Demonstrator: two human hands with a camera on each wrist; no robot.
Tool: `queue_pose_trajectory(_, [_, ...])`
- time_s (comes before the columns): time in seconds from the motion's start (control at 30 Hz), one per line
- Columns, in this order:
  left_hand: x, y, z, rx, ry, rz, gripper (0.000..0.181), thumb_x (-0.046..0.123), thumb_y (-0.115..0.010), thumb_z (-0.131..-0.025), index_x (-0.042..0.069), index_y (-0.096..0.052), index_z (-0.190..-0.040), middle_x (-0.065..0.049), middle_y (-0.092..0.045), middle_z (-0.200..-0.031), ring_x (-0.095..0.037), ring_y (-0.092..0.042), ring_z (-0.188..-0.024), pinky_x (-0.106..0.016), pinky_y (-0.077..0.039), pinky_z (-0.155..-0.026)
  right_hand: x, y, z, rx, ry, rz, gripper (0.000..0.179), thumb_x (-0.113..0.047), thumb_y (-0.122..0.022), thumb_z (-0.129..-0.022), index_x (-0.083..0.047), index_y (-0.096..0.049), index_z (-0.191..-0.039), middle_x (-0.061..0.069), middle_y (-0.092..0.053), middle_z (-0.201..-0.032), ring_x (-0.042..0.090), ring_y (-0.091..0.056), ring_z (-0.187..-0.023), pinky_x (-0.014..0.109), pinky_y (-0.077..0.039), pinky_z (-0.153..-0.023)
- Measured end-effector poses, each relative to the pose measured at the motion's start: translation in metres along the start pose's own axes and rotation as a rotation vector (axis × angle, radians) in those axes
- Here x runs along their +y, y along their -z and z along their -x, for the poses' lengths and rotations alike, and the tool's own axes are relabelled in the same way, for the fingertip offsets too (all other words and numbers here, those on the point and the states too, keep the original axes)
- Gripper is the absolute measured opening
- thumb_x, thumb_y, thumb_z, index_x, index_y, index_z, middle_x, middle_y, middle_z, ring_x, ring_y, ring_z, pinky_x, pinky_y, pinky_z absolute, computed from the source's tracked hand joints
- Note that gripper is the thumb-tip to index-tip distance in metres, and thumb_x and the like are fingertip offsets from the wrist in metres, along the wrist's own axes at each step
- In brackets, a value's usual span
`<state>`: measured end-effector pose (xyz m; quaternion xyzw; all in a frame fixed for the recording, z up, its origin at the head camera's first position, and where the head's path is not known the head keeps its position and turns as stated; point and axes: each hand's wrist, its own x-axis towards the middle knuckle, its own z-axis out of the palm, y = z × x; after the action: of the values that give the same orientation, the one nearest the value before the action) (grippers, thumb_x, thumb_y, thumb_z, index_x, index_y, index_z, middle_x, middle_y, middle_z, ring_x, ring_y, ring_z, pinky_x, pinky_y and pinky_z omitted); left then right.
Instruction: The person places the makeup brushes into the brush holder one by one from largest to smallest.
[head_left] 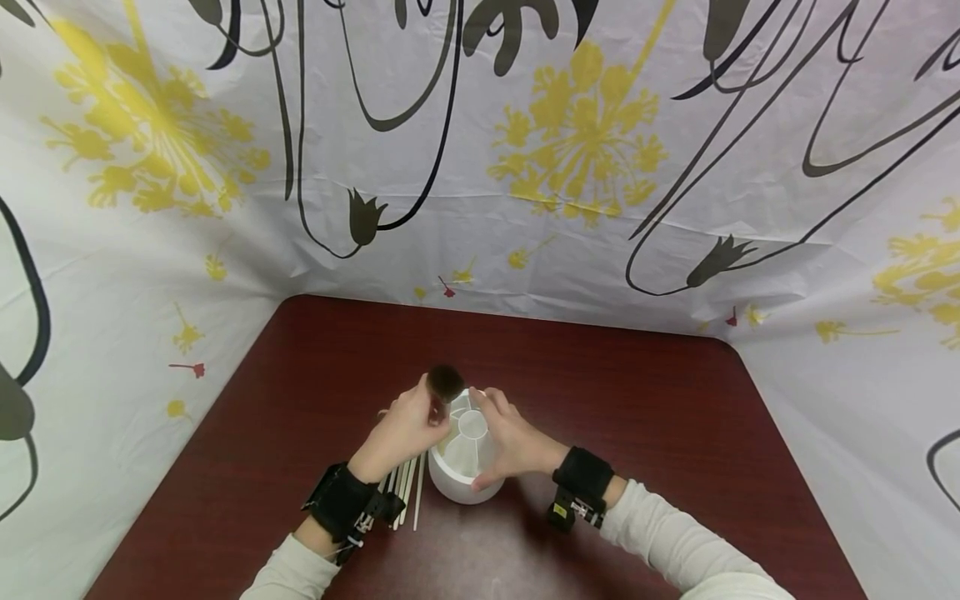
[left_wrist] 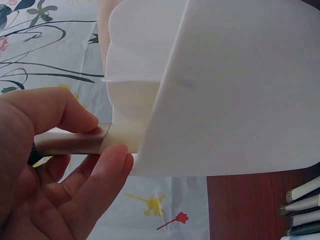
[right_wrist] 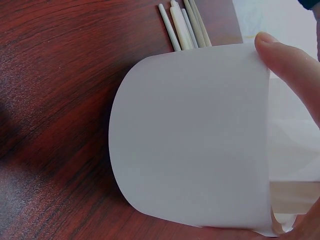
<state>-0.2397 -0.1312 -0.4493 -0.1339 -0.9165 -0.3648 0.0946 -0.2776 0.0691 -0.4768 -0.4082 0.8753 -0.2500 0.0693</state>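
A white round holder (head_left: 463,487) with several compartments around a central ring stands on the table. My right hand (head_left: 519,442) grips it from the right, thumb on the near rim and fingers on the far side. The left hand (head_left: 405,429) pinches a makeup brush (head_left: 446,382) with a dark round bristle head, which points up over the holder's left rim. In the left wrist view, thumb and fingers hold the brush's shiny metal collar (left_wrist: 75,143), and its pale handle (left_wrist: 120,137) reaches in past the holder's rim. The handle's lower end is hidden by the wall.
Several more brushes (head_left: 408,492) lie side by side just left of the holder, partly under the left wrist. Their pale handles (right_wrist: 182,30) show beyond the holder in the right wrist view. The dark red table (head_left: 615,383) ends at a patterned cloth (head_left: 465,225) behind.
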Motion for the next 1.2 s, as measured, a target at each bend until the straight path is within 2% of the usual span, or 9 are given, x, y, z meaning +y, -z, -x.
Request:
queue_pose_trajectory(0.37, [-0.0016, -0.0026, 0.0019, -0.009, -0.035, 0.021, 0.032, 0.002, -0.065, -0.072, 0.004, -0.047, -0.098, -0.001, -0.055, -0.074, -0.009, -0.055, -0.066, -0.018, -0.043, -0.053, 0.0014, -0.0012, -0.0009, -0.003, 0.011, -0.01, 0.127, -0.043, -0.087, -0.046, -0.001, -0.016, -0.143, 0.021, -0.027, -0.131, 0.038, -0.04, -0.112, 0.044, -0.045, -0.083])
queue_pose_trajectory(0.57, [-0.0011, -0.0044, 0.0029, -0.008, -0.044, 0.006, 0.027, 0.003, -0.067, -0.071, 0.006, -0.05, -0.092, 0.0, -0.052, -0.072, -0.008, -0.051, -0.063, -0.019, -0.041, -0.05, 0.0012, -0.0006, -0.0007, -0.009, 0.007, -0.02, 0.127, -0.042, -0.087, -0.046, -0.002, -0.015, -0.143, 0.021, -0.027, -0.131, 0.038, -0.039, -0.112, 0.044, -0.045, -0.083])
queue_pose_trajectory(0.8, [-0.0026, -0.0056, 0.0042, 0.02, -0.087, -0.027, 0.025, 0.002, -0.067, -0.069, 0.007, -0.053, -0.088, 0.002, -0.048, -0.071, -0.007, -0.047, -0.06, -0.019, -0.039, -0.051, 0.0012, 0.0008, -0.0009, -0.03, -0.008, -0.021, 0.127, -0.042, -0.087, -0.047, -0.002, -0.013, -0.143, 0.022, -0.025, -0.133, 0.038, -0.038, -0.114, 0.043, -0.045, -0.083])
queue_pose_trajectory(1.2, [-0.0051, -0.0008, 0.0049, 0.015, -0.089, -0.019, 0.027, 0.003, -0.069, -0.069, 0.008, -0.054, -0.091, 0.002, -0.049, -0.073, -0.008, -0.048, -0.062, -0.019, -0.041, -0.053, -0.0009, 0.0022, -0.0006, -0.028, -0.006, -0.027, 0.126, -0.041, -0.087, -0.048, -0.001, -0.014, -0.143, 0.024, -0.025, -0.133, 0.039, -0.038, -0.113, 0.044, -0.045, -0.083])
